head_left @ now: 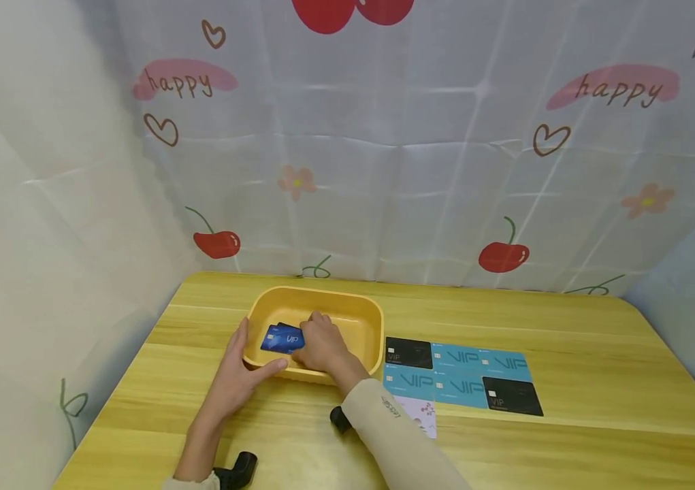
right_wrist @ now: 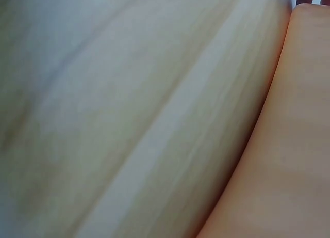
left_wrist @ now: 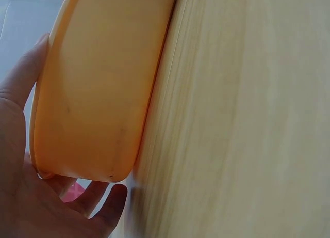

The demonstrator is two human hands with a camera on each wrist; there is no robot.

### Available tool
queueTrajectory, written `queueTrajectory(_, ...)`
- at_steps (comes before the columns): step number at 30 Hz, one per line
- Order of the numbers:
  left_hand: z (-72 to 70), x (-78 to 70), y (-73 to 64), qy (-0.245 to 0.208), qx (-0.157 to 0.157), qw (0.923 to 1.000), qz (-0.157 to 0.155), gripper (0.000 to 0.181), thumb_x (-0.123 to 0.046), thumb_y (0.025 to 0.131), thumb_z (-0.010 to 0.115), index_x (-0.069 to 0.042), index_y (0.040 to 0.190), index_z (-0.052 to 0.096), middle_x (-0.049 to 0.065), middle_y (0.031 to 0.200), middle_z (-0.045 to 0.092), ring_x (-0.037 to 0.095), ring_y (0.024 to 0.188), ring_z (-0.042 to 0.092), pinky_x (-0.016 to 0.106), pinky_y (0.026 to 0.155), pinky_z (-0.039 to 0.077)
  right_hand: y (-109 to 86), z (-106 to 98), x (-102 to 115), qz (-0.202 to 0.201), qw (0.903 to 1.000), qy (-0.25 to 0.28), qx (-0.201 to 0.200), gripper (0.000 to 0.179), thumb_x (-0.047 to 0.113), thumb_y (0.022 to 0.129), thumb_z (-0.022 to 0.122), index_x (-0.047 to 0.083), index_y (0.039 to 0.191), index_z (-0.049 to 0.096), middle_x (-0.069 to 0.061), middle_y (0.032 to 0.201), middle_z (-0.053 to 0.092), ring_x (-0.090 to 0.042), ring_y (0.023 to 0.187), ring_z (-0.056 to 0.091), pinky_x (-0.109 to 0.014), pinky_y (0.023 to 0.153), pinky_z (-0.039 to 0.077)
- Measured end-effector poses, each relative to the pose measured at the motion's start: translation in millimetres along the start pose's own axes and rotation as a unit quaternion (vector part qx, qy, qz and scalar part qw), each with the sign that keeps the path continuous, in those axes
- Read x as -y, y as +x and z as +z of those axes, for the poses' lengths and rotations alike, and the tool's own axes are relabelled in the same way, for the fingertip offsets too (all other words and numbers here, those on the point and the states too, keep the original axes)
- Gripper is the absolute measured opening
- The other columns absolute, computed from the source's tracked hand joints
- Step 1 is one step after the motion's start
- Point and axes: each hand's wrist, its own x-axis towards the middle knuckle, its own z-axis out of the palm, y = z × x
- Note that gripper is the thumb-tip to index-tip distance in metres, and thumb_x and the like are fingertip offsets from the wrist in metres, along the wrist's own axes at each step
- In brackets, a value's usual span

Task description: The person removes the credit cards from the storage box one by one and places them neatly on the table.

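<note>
A yellow plastic box (head_left: pixel 353 306) stands at the middle left of the table. My left hand (head_left: pixel 238 378) holds its near left corner, the thumb along the front rim and the fingers against the left end wall; the left wrist view shows this hand (left_wrist: pixel 56 207) close around the corner. Inside the box lies a blue VIP card (head_left: pixel 280 339) with a dark card edge showing behind it. My right hand (head_left: pixel 322 344) reaches over the front rim and pinches the blue card's right end, its fingertips partly hidden. The right wrist view shows only the box's outer wall (right_wrist: pixel 289 145) and the table.
Right of the box lie several cards in rows: a black card (head_left: pixel 408 352), light blue cards (head_left: pixel 457 361), another black card (head_left: pixel 512 396) and a white floral card (head_left: pixel 421 414), partly behind the right sleeve (head_left: pixel 396 435). A printed curtain (head_left: pixel 384 170) hangs behind the table (head_left: pixel 598 381).
</note>
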Motion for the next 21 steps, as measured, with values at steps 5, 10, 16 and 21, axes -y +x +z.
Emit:
queueTrajectory(5, 0.1, -0.2, 0.1, -0.004, 0.0, 1.0, 0.0, 0.116, -0.042, 0.082, 0.08, -0.007, 0.159, 0.001, 0.017, 0.162, 0.004, 0.035, 0.148, 0.008, 0.055, 0.116, 0.014, 0.3, -1.1, 0.2, 0.005, 1.0, 0.006, -0.004, 0.036, 0.028, 0.083, 0.08, 0.001, 0.106, 0.072, -0.005, 0.097, 0.053, -0.02, 0.089, 0.047, -0.032, 0.082, 0.045)
queueTrajectory(10, 0.2, -0.4, 0.1, -0.003, -0.002, 1.0, 0.004, 0.115, -0.043, 0.082, 0.08, -0.007, 0.159, 0.002, 0.017, 0.162, 0.006, 0.035, 0.148, 0.009, 0.055, 0.116, 0.014, 0.3, -1.7, -0.2, 0.005, 1.0, -0.002, -0.006, 0.038, 0.029, 0.082, 0.08, 0.001, 0.105, 0.071, -0.005, 0.096, 0.053, -0.019, 0.088, 0.047, -0.032, 0.081, 0.045)
queueTrajectory(16, 0.1, 0.4, 0.2, 0.002, -0.003, 1.0, 0.004, 0.115, -0.044, 0.082, 0.08, -0.008, 0.159, 0.003, 0.017, 0.162, 0.006, 0.035, 0.148, 0.009, 0.055, 0.116, 0.015, 0.3, -1.5, -1.5, 0.001, 0.9999, 0.011, -0.008, 0.039, 0.03, 0.081, 0.079, 0.0, 0.103, 0.069, -0.005, 0.093, 0.054, -0.019, 0.084, 0.047, -0.031, 0.078, 0.045)
queueTrajectory(21, -0.4, 0.3, 0.0, 0.008, -0.004, 1.0, 0.005, 0.115, -0.043, 0.082, 0.08, -0.007, 0.159, 0.002, 0.018, 0.162, 0.006, 0.036, 0.147, 0.009, 0.056, 0.115, 0.014, 0.4, -1.2, -3.3, -0.008, 0.9995, 0.026, -0.013, 0.036, 0.028, 0.08, 0.079, 0.0, 0.101, 0.069, -0.003, 0.089, 0.054, -0.018, 0.08, 0.047, -0.029, 0.073, 0.044)
